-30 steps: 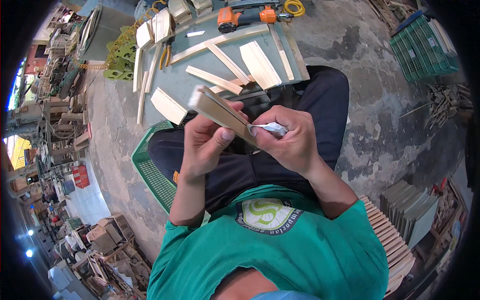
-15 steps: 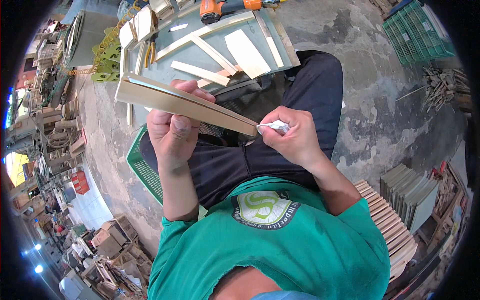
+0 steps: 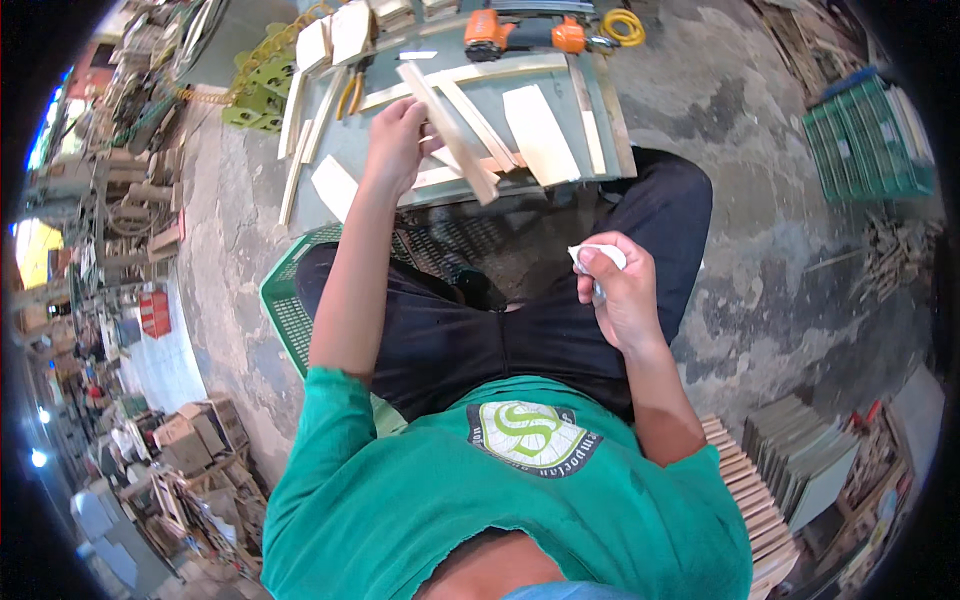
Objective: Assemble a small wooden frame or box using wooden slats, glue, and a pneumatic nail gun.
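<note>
Over the worktable, my left hand (image 3: 398,148) is closed on a pale wooden strip (image 3: 448,135) that slants down toward me. The strip is slightly blurred, and it overlaps other wood pieces behind it. My right hand (image 3: 622,285) hangs above my right thigh, closed around a small white squeeze tube (image 3: 605,254) with a pointed tip; most of its body is hidden by the fingers. On the table beyond the hands lie a broad pale board (image 3: 540,135) with angled corners and a wooden cross strip (image 3: 510,70).
An orange and black nail gun (image 3: 525,35) lies at the table's (image 3: 390,75) far edge. Yellow-handled pliers (image 3: 352,92) are left of the strips. A green plastic crate (image 3: 285,300) stands by my left knee; stacked green crates (image 3: 865,140) stand far right. Slatted wood (image 3: 750,510) is at my right.
My left hand has moved forward over the table with the wooden strip, turning it steeper. My right hand has drawn back from the strip, still holding the white tube. The view has shifted.
</note>
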A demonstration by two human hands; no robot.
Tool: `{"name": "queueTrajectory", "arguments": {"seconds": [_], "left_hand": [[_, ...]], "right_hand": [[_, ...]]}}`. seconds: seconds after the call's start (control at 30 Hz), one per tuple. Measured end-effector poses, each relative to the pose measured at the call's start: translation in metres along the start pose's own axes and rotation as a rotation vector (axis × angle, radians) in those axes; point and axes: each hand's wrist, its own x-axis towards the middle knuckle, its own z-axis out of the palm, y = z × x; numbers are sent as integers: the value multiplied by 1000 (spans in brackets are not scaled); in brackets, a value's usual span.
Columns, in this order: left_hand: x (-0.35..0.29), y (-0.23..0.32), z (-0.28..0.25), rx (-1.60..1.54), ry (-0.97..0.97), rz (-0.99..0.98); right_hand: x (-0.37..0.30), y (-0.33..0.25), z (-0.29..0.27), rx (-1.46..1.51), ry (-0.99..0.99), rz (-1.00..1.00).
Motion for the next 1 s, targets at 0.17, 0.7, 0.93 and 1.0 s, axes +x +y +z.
{"name": "queueTrajectory", "arguments": {"seconds": [0.17, 0.7, 0.93, 1.0], "left_hand": [[78, -23, -14, 145, 151, -69], [14, -46, -29, 1085, 312, -50], [6, -13, -52, 1195, 241, -108], [9, -9, -65, 1226, 237, -80]], "right_hand": [[-5, 9, -4, 20, 40, 42], [22, 15, 0, 34, 7, 170], [21, 20, 8, 33, 33, 191], [21, 24, 4, 33, 12, 196]]}}
